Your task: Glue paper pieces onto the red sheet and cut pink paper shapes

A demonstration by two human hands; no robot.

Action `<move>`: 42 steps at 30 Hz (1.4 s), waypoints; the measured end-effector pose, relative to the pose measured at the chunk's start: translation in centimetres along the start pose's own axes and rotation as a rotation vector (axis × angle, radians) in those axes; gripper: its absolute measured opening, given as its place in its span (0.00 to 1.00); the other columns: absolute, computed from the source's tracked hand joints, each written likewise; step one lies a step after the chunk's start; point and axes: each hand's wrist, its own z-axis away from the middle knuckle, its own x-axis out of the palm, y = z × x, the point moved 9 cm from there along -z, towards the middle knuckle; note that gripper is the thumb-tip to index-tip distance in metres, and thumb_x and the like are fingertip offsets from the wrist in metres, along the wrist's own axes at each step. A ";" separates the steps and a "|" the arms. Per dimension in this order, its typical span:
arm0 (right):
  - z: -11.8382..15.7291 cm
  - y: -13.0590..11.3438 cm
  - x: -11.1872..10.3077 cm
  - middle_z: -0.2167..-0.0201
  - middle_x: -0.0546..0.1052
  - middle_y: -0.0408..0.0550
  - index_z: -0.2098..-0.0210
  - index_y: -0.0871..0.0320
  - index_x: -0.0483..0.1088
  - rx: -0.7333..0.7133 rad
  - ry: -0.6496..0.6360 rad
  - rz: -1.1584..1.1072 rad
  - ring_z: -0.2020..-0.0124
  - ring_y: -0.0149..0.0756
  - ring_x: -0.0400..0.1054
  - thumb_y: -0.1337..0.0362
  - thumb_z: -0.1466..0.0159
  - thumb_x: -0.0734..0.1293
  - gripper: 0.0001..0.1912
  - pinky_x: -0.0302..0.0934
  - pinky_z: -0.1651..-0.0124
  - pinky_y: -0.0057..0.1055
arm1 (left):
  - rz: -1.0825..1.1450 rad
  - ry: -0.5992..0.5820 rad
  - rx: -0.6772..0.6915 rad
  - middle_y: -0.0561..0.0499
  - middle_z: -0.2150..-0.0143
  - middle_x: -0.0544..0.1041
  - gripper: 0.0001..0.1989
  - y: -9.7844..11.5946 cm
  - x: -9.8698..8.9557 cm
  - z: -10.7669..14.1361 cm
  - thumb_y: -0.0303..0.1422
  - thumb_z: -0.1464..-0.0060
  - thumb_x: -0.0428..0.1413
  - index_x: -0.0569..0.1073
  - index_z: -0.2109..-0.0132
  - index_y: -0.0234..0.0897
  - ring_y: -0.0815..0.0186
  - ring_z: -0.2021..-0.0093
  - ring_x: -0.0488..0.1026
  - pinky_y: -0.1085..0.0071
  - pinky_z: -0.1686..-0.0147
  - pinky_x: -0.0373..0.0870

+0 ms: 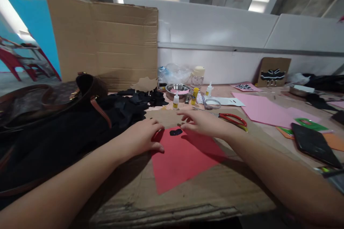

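- Here's the left hand (146,134) at the red sheet's (185,161) left edge, thumb apart from curled fingers!
- Over on the right, the right hand (201,123) has thumb and fingers apart.
- Between them, the black piece (176,132) lies near the sheet's far edge.

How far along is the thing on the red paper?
Probably early: one small black piece already lies on the red sheet of paper. The left hand and right hand flank it, with nothing visibly held. The sheet's near part shows only red, so more may be left; I can't tell if the piece is stuck down.
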 end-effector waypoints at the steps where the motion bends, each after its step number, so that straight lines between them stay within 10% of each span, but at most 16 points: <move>1: 0.2 0.4 0.4 0.49 0.80 0.52 0.37 0.52 0.66 -0.007 0.000 -0.025 0.53 0.43 0.76 0.59 0.33 0.67 0.25 0.67 0.53 0.36 | 0.004 0.001 -0.007 0.42 0.48 0.77 0.30 -0.1 -0.1 0.0 0.49 0.51 0.67 0.76 0.45 0.38 0.48 0.50 0.74 0.59 0.53 0.70; 13: 0.2 -0.5 1.7 0.44 0.77 0.54 0.40 0.53 0.71 -0.146 -0.093 0.073 0.45 0.50 0.70 0.54 0.37 0.73 0.27 0.63 0.46 0.42 | 0.137 0.002 -0.131 0.39 0.40 0.76 0.32 -0.6 -0.2 0.3 0.41 0.50 0.67 0.72 0.40 0.38 0.47 0.41 0.73 0.59 0.45 0.68; 18: 0.3 0.0 1.0 0.44 0.77 0.53 0.40 0.52 0.71 -0.109 -0.013 -0.021 0.46 0.48 0.71 0.54 0.35 0.71 0.25 0.62 0.46 0.39 | 0.175 0.045 -0.154 0.46 0.56 0.83 0.09 -1.3 -0.7 0.5 0.35 0.40 0.55 0.77 0.57 0.38 0.56 0.58 0.79 0.67 0.62 0.69; 26: 0.5 0.7 2.1 0.73 0.79 0.44 0.68 0.57 0.75 0.138 -0.077 -0.140 0.74 0.35 0.70 0.56 0.35 0.66 0.12 0.54 0.74 0.29 | 0.183 0.113 -0.130 0.48 0.60 0.82 0.11 -1.4 -2.2 0.6 0.40 0.41 0.56 0.77 0.58 0.38 0.59 0.61 0.76 0.70 0.64 0.65; 42: 0.5 -2.3 3.3 0.65 0.81 0.47 0.66 0.57 0.77 -0.007 -0.058 -0.177 0.65 0.39 0.71 0.62 0.34 0.66 0.08 0.58 0.65 0.30 | 0.138 0.158 0.000 0.49 0.70 0.80 0.13 1.0 -2.0 0.2 0.38 0.41 0.55 0.79 0.67 0.36 0.64 0.69 0.72 0.70 0.68 0.59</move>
